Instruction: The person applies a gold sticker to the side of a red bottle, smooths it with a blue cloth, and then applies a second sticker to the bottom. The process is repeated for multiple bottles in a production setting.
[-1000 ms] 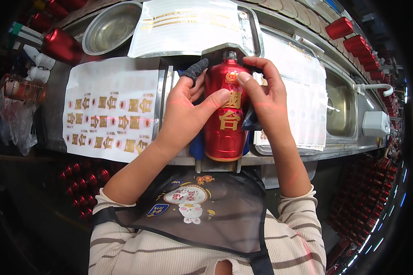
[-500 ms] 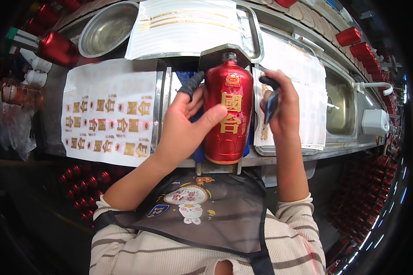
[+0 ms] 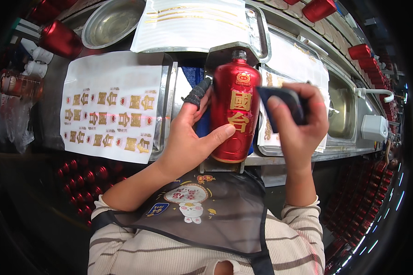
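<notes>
A glossy red bottle with raised gold characters and a gold emblem lies in front of me, its dark threaded neck pointing away. My left hand steadies it from the left: the thumb presses on its face by the lower character, and the fingers rest along its side. Black wrapping covers a finger of that hand. To the right of the bottle, my right hand grips a flat dark scraper, whose near corner is at the bottle's right edge; I cannot tell whether they touch.
Decal sheets lie left and right of the bottle; another white sheet sits on a metal tray beyond it. A steel bowl stands far left. At right are a sink, white faucet and white container. More red bottles stand around.
My right hand has turned and swung outward, bringing the scraper's broad face into sight beside the bottle. My left hand keeps its hold; the whole scene has shifted slightly in view.
</notes>
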Tool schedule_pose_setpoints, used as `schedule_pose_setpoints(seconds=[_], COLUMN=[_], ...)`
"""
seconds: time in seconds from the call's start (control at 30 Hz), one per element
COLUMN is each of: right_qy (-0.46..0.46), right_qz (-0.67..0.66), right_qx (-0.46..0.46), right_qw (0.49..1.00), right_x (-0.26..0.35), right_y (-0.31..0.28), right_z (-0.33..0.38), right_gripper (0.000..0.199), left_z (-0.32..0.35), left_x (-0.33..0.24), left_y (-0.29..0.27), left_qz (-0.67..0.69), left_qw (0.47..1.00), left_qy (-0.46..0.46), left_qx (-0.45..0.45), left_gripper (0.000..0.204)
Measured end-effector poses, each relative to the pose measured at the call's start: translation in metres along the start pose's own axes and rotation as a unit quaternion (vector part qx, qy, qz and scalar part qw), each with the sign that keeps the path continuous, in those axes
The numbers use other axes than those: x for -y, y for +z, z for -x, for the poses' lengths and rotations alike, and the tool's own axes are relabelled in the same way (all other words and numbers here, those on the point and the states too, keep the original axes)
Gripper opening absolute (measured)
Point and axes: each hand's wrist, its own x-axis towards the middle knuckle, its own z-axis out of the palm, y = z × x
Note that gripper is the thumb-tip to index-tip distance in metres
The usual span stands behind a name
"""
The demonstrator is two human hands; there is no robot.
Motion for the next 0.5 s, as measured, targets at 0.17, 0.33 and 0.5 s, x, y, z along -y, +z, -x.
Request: schedule_pose_setpoints(seconds=[0.17, 0.33, 0.5], right_qy=[0.102, 0.124, 0.142], right_qz=[-0.024, -0.053, -0.11], right_qx=[-0.068, -0.063, -0.079], right_qw=[0.992, 0.989, 0.981], right_x=[-0.005, -0.012, -0.001], right_y=[0.008, 0.016, 0.011], right_z=[0.009, 0.021, 0.024], right_gripper=[0.022, 0.022, 0.023], left_z=[-0.027, -0.034, -0.035], left_x=[-0.014, -0.005, 0.001], left_y=[0.018, 0.02, 0.024], left_qz=[0.059, 0.032, 0.019], left_qw=[0.997, 0.997, 0.994], left_qy=[-0.032, 0.002, 0.04], left_qx=[-0.033, -0.076, -0.101], left_gripper=[0.071, 0.041, 0.048])
